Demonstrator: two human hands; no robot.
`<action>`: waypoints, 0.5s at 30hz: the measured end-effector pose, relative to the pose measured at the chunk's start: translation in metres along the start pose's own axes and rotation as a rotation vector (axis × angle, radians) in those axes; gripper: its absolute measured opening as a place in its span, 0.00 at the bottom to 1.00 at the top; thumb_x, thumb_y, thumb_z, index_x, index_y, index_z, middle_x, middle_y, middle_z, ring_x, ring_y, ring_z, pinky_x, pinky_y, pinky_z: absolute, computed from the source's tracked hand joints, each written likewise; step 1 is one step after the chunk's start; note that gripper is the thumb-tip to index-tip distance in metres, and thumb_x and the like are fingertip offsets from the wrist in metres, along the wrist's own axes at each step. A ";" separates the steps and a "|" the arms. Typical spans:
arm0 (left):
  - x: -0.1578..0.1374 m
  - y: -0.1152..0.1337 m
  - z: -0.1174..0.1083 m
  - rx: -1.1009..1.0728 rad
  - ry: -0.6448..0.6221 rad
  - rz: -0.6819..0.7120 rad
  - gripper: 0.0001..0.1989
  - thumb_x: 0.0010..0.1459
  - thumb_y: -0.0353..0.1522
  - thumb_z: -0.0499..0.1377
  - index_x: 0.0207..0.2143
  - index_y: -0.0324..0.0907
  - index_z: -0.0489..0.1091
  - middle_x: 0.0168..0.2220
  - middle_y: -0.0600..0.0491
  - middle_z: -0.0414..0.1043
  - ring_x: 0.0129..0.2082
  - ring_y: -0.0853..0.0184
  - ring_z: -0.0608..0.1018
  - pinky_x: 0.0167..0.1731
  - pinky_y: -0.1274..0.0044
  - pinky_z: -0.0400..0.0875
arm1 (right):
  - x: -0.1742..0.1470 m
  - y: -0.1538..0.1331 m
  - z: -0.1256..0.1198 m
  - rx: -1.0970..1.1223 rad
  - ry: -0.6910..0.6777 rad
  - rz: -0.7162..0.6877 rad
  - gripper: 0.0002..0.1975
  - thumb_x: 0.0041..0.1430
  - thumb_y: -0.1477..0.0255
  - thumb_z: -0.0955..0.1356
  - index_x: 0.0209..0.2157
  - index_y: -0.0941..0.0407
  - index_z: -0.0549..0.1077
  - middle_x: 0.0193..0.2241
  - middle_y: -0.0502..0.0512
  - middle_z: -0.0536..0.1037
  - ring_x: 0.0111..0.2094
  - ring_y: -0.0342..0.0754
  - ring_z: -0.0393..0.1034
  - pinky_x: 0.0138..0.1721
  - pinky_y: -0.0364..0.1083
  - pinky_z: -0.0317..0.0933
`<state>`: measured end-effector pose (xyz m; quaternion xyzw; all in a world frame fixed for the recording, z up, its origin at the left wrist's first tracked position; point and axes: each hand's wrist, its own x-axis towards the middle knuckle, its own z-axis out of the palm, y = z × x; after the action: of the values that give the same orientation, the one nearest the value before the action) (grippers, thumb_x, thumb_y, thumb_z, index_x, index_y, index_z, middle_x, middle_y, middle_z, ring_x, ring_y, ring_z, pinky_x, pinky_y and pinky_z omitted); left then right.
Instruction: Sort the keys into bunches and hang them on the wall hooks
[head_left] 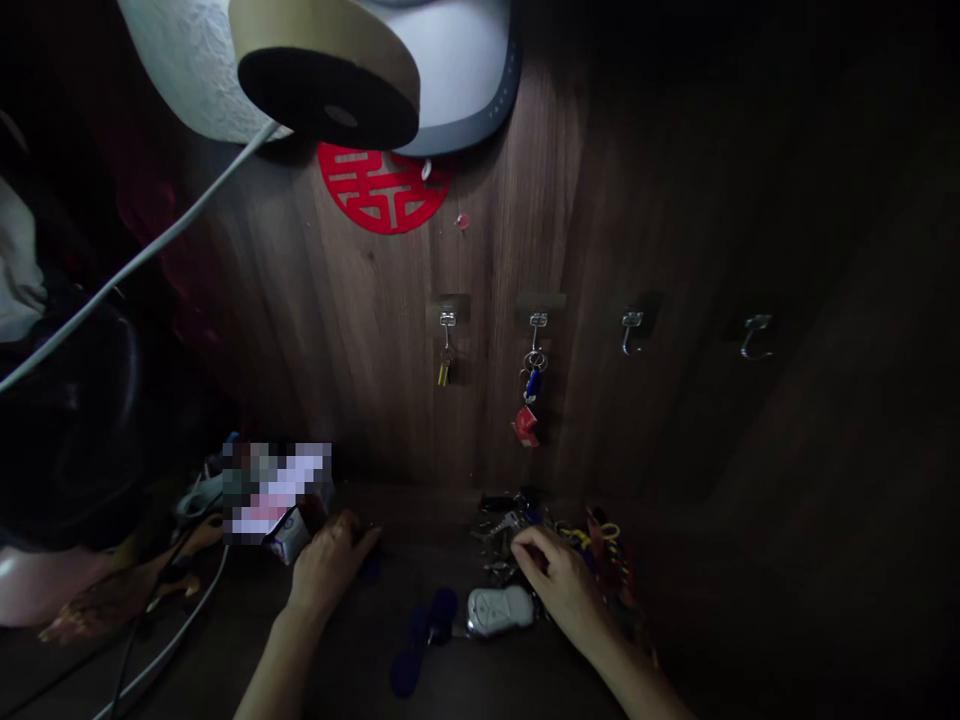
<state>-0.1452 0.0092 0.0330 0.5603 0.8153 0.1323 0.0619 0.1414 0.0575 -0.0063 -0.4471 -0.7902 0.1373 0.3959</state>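
My right hand [561,585] is at a pile of keys [496,535] on the dark wooden surface. Its fingers are curled together against the pile, and shadow hides exactly which key they grip. A silver remote key fob [500,610] lies just below it, with dark blue round tags [442,612] beside the fob. Yellow and red cords [607,550] lie to the right of this hand. My left hand [330,560] rests next to a small box [291,535], thumb apart from the fingers, with nothing visible in it.
On the wooden back panel, key sets hang from one metal hook [448,320] and another hook [538,322]; two hooks further right [632,325] hold nothing. Caps [457,80] and a tan round object [330,70] hang above. A white cable [150,250] crosses at left, near a wooden-handled brush [112,595].
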 end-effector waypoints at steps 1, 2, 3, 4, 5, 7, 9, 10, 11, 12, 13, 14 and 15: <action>-0.001 -0.001 -0.001 0.008 -0.025 -0.017 0.13 0.59 0.41 0.51 0.35 0.41 0.67 0.36 0.46 0.76 0.39 0.58 0.78 0.33 0.74 0.66 | 0.000 -0.001 0.000 0.004 0.008 -0.004 0.11 0.60 0.68 0.60 0.25 0.52 0.67 0.23 0.49 0.71 0.24 0.45 0.66 0.28 0.43 0.59; -0.002 -0.001 -0.002 0.018 -0.045 -0.024 0.13 0.59 0.41 0.52 0.34 0.41 0.67 0.36 0.46 0.76 0.39 0.58 0.78 0.32 0.74 0.66 | 0.000 -0.001 0.000 0.007 0.019 -0.007 0.11 0.59 0.68 0.60 0.24 0.52 0.67 0.22 0.49 0.71 0.24 0.45 0.66 0.28 0.43 0.59; -0.003 0.000 -0.003 0.026 -0.059 -0.021 0.13 0.59 0.41 0.52 0.33 0.41 0.67 0.36 0.47 0.77 0.38 0.58 0.78 0.31 0.75 0.65 | 0.000 -0.002 -0.001 0.011 0.026 -0.010 0.11 0.59 0.68 0.60 0.24 0.52 0.67 0.22 0.49 0.71 0.24 0.45 0.66 0.28 0.43 0.59; -0.003 0.000 -0.002 0.031 -0.069 -0.014 0.12 0.59 0.40 0.52 0.32 0.41 0.68 0.35 0.47 0.77 0.38 0.58 0.78 0.31 0.75 0.65 | 0.000 -0.002 0.000 0.012 0.030 -0.011 0.11 0.59 0.69 0.60 0.24 0.52 0.67 0.22 0.49 0.71 0.24 0.45 0.65 0.27 0.43 0.59; -0.003 0.001 -0.002 0.034 -0.074 -0.006 0.12 0.59 0.39 0.52 0.32 0.42 0.68 0.35 0.47 0.77 0.37 0.59 0.79 0.31 0.75 0.65 | 0.000 -0.002 0.000 0.011 0.030 -0.010 0.11 0.59 0.69 0.60 0.24 0.52 0.67 0.22 0.49 0.71 0.23 0.45 0.65 0.27 0.43 0.59; -0.002 0.004 0.002 0.039 -0.071 0.013 0.12 0.59 0.38 0.51 0.31 0.42 0.69 0.35 0.48 0.77 0.37 0.59 0.79 0.30 0.76 0.64 | 0.000 -0.001 0.000 0.006 0.021 -0.008 0.10 0.59 0.69 0.60 0.25 0.52 0.67 0.23 0.49 0.71 0.24 0.45 0.66 0.28 0.43 0.59; -0.002 0.006 0.006 0.036 -0.058 0.040 0.11 0.60 0.38 0.51 0.31 0.42 0.69 0.35 0.48 0.77 0.37 0.60 0.79 0.30 0.76 0.64 | -0.001 0.000 0.000 0.000 0.005 -0.004 0.11 0.60 0.69 0.60 0.25 0.52 0.67 0.23 0.49 0.71 0.25 0.45 0.66 0.29 0.43 0.60; -0.002 0.008 0.009 0.029 -0.048 0.057 0.11 0.60 0.38 0.51 0.31 0.43 0.69 0.35 0.48 0.77 0.37 0.61 0.79 0.30 0.77 0.63 | -0.001 0.000 0.000 -0.002 -0.001 -0.003 0.11 0.60 0.69 0.59 0.26 0.52 0.67 0.24 0.49 0.71 0.26 0.45 0.67 0.29 0.43 0.60; -0.001 0.010 0.011 0.019 -0.040 0.070 0.10 0.60 0.37 0.50 0.32 0.43 0.68 0.35 0.49 0.77 0.37 0.61 0.79 0.30 0.77 0.63 | -0.001 -0.001 0.000 -0.003 -0.003 -0.004 0.11 0.60 0.69 0.59 0.26 0.52 0.67 0.24 0.49 0.72 0.27 0.46 0.67 0.30 0.43 0.60; -0.002 0.012 0.012 0.007 -0.034 0.080 0.10 0.61 0.36 0.50 0.32 0.43 0.68 0.35 0.49 0.77 0.37 0.62 0.79 0.30 0.78 0.63 | -0.001 -0.001 0.000 -0.003 -0.004 -0.006 0.10 0.60 0.69 0.59 0.26 0.52 0.67 0.24 0.49 0.72 0.27 0.46 0.68 0.30 0.43 0.60; -0.002 0.014 0.014 -0.007 -0.036 0.089 0.10 0.61 0.35 0.49 0.33 0.43 0.68 0.35 0.50 0.77 0.37 0.63 0.79 0.29 0.78 0.62 | -0.001 -0.001 -0.001 -0.001 -0.003 -0.009 0.10 0.60 0.69 0.59 0.26 0.52 0.67 0.25 0.49 0.72 0.28 0.46 0.68 0.31 0.43 0.60; -0.002 0.015 0.014 -0.024 -0.043 0.097 0.09 0.61 0.34 0.49 0.33 0.44 0.67 0.34 0.51 0.77 0.36 0.63 0.79 0.28 0.79 0.62 | -0.001 -0.001 -0.001 0.002 -0.001 -0.014 0.10 0.60 0.69 0.59 0.26 0.52 0.67 0.25 0.49 0.72 0.28 0.46 0.68 0.31 0.43 0.60; -0.002 0.017 0.014 -0.043 -0.051 0.105 0.09 0.62 0.34 0.48 0.33 0.44 0.67 0.33 0.52 0.77 0.36 0.64 0.79 0.28 0.79 0.62 | -0.001 -0.002 -0.001 0.006 0.002 -0.017 0.10 0.60 0.70 0.60 0.26 0.52 0.67 0.25 0.49 0.73 0.28 0.46 0.68 0.31 0.43 0.60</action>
<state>-0.1260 0.0153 0.0241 0.6040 0.7800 0.1383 0.0875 0.1413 0.0557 -0.0048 -0.4395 -0.7931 0.1359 0.3992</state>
